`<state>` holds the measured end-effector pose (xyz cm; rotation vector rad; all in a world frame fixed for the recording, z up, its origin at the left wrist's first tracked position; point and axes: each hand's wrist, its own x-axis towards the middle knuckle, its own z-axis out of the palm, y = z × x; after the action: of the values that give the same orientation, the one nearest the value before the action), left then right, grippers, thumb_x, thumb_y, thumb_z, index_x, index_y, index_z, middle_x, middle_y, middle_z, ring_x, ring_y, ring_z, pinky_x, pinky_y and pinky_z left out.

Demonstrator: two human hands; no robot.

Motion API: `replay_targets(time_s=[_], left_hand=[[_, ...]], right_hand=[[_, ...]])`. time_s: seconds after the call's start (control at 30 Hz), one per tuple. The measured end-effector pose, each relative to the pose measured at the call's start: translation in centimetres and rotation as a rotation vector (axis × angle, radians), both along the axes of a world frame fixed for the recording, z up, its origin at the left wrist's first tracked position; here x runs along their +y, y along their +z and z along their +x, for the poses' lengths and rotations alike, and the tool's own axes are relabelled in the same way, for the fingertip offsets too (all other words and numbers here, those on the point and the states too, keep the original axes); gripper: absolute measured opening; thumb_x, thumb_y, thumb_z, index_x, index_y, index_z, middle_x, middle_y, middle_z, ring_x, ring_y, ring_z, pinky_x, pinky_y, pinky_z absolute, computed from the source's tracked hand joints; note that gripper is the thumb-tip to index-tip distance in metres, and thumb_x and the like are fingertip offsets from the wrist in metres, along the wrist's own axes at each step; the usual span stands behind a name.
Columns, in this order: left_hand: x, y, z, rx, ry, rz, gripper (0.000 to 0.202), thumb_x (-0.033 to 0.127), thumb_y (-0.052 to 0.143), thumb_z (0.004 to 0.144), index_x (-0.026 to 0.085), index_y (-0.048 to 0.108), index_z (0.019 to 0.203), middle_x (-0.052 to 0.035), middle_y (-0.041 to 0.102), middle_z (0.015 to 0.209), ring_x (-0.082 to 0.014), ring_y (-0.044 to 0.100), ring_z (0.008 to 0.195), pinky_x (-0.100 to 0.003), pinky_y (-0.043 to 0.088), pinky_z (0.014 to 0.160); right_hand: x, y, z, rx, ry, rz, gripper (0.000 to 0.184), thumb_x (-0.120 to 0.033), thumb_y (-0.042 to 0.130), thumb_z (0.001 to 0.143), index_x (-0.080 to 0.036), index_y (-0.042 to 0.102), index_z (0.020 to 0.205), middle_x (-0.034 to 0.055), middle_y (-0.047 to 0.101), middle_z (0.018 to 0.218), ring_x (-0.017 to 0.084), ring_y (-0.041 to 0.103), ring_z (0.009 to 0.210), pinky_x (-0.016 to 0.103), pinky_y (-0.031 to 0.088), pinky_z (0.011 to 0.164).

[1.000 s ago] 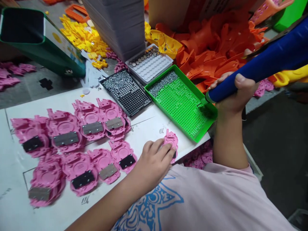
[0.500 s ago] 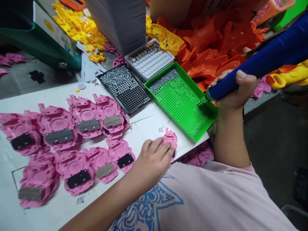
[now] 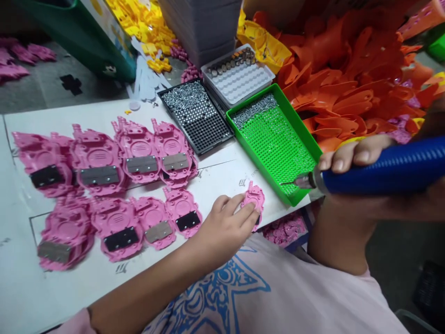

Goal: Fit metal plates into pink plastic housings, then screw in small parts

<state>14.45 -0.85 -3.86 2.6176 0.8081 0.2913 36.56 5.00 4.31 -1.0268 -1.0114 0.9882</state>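
My left hand (image 3: 225,225) lies over a small pink plastic casing (image 3: 255,195) near the table's front edge, its fingers pressing the casing down. In my right hand (image 3: 358,155) is a blue electric screwdriver (image 3: 389,169), fingers wrapped round its body. The bit points left, over the near end of a green perforated tray (image 3: 297,119); whether it touches a screw I cannot tell. Small screws fill the far end of that tray. To the left stand rows of pink casings (image 3: 153,215), several with black or grey cover plates screwed on.
Beside the green tray lies a black perforated tray (image 3: 205,137) with screws. A white tray (image 3: 239,83) with small round metal pieces sits behind, by a tall grey stack (image 3: 205,32). Orange parts (image 3: 333,93) are heaped behind, yellow parts (image 3: 146,23) at the back left.
The view has shifted a little. My right hand has turned the screwdriver flatter and lower, its bit still over the green tray's near end. My left hand stays on the pink casing.
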Motion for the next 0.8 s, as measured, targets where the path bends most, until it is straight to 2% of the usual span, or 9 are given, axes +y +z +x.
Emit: replay_targets(time_s=[0.1, 0.27, 0.5, 0.6, 0.8], left_hand=[[-0.2, -0.2, 0.0, 0.021, -0.011, -0.004, 0.036, 0.019, 0.049, 0.089, 0.014, 0.053, 0.124, -0.0117, 0.058, 0.125, -0.0303, 0.044, 0.119, -0.044, 0.033, 0.088], [-0.3, -0.1, 0.0, 0.034, -0.012, 0.0, 0.037, 0.017, 0.048, 0.089, 0.014, 0.052, 0.125, -0.013, 0.058, 0.124, -0.0306, 0.044, 0.12, -0.044, 0.035, 0.088], [-0.2, 0.2, -0.1, 0.046, -0.009, -0.001, 0.034, 0.018, 0.048, 0.09, 0.015, 0.053, 0.123, -0.0121, 0.059, 0.122, -0.0289, 0.045, 0.121, -0.042, 0.036, 0.088], [-0.2, 0.2, -0.1, 0.05, -0.016, -0.012, 0.035, 0.017, 0.047, 0.089, 0.014, 0.053, 0.124, -0.0121, 0.058, 0.123, -0.0295, 0.044, 0.121, -0.043, 0.035, 0.089], [-0.2, 0.3, -0.1, 0.05, -0.016, 0.009, 0.034, 0.015, 0.049, 0.087, 0.014, 0.054, 0.121, -0.0115, 0.059, 0.121, -0.0289, 0.045, 0.119, -0.043, 0.035, 0.088]], right_hand=[[-1.9, -0.6, -1.8, -0.007, 0.159, 0.073, 0.016, -0.042, 0.064, 0.065, -0.034, 0.062, 0.079, -0.0019, 0.057, 0.065, 0.019, 0.055, 0.054, 0.041, 0.05, 0.054], [-2.2, -2.7, -3.7, 0.003, 0.176, 0.099, 0.026, -0.041, 0.063, 0.063, -0.038, 0.063, 0.089, -0.0012, 0.056, 0.067, 0.02, 0.055, 0.053, 0.043, 0.048, 0.054], [-2.1, -2.6, -3.3, -0.004, 0.17, 0.039, 0.02, -0.04, 0.064, 0.064, -0.035, 0.064, 0.084, -0.0011, 0.057, 0.068, 0.02, 0.055, 0.056, 0.044, 0.048, 0.06], [-2.2, -3.1, -3.0, 0.001, 0.176, 0.041, 0.024, -0.041, 0.064, 0.065, -0.034, 0.063, 0.087, -0.0009, 0.057, 0.069, 0.02, 0.055, 0.057, 0.043, 0.048, 0.061], [-2.4, -4.5, -2.9, -0.08, 0.142, 0.025, 0.033, -0.056, 0.066, 0.061, -0.027, 0.062, 0.077, 0.0002, 0.051, 0.064, 0.02, 0.054, 0.056, 0.045, 0.05, 0.057]])
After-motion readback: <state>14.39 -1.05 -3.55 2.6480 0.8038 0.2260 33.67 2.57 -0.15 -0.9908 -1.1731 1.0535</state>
